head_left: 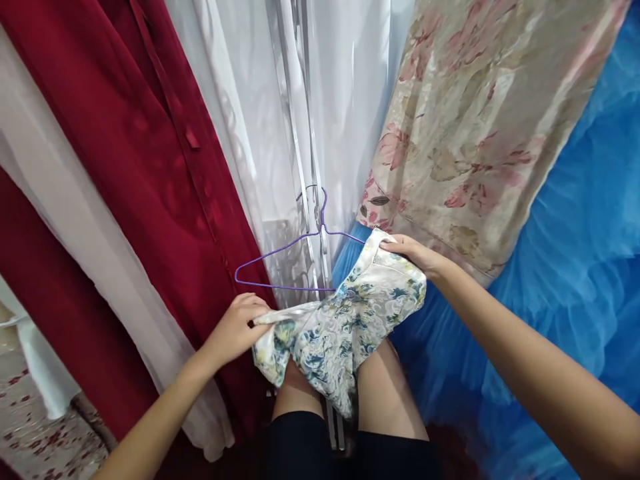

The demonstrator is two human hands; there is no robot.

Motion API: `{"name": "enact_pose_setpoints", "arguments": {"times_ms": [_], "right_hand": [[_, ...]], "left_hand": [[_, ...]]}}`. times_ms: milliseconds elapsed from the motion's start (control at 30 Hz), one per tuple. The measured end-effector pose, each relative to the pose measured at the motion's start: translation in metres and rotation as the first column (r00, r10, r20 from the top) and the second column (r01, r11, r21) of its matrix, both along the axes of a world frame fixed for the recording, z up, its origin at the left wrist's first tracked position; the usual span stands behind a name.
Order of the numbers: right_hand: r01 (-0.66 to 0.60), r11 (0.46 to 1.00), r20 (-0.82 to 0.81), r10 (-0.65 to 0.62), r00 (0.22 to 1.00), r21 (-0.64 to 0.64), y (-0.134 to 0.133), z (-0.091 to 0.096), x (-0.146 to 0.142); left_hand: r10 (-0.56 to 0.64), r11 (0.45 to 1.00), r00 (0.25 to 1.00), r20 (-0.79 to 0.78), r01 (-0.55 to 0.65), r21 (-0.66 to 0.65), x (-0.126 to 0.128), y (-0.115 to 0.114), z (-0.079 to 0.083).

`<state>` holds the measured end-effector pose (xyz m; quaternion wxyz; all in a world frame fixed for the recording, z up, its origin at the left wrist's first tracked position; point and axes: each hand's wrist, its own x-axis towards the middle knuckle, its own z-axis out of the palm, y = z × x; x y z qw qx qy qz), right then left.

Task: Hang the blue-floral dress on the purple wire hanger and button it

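Observation:
A white garment with a blue, green and yellow floral print (345, 320) is stretched between my two hands. My left hand (239, 327) is closed on its left edge, the fingers curled round the cloth. On the other side, my right hand (413, 252) pinches its upper right part, thumb on top. A purple wire hanger (283, 250) passes into the garment on the right. The hanger's left arm is bare, and its hook points up in front of white cloth. The garment's lower part hangs down in front of my legs.
Dark red drapes (115, 133) and a pale strip of fabric hang at left. White curtains (350, 100) are behind the hanger. At right hang a beige cloth with pink flowers (465, 133) and blue ruffled tulle (565, 233). Patterned fabric (45, 427) lies at lower left.

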<state>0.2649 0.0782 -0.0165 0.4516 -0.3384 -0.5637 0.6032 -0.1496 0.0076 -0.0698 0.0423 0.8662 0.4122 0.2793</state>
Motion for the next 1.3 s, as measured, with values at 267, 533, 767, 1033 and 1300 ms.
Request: {"name": "enact_pose_setpoints", "arguments": {"times_ms": [267,533,767,1033,1300], "right_hand": [[-0.069,0.997,-0.008,0.070,0.998,0.032,-0.003,-0.001,-0.003],[-0.102,0.992,-0.070,0.097,0.993,-0.077,-0.005,-0.004,-0.010],[-0.085,0.964,-0.047,0.075,0.996,-0.251,-0.017,0.007,-0.026],[-0.108,0.945,-0.083,0.086,0.993,-0.308,-0.026,0.012,-0.035],[-0.054,0.923,-0.054,0.036,0.998,-0.380,-0.033,0.013,-0.026]], "left_hand": [[0.309,0.948,0.951,-0.004,-0.308,0.076,-0.055,0.061,0.021],[0.358,0.892,0.934,-0.009,-0.339,0.299,-0.045,0.057,0.037],[0.451,0.818,0.885,-0.117,-0.357,0.452,-0.076,0.035,0.049],[0.463,0.823,0.857,-0.224,-0.323,0.467,-0.087,0.029,0.058],[0.402,0.849,0.901,-0.162,-0.300,0.435,-0.091,0.021,0.061]]}}
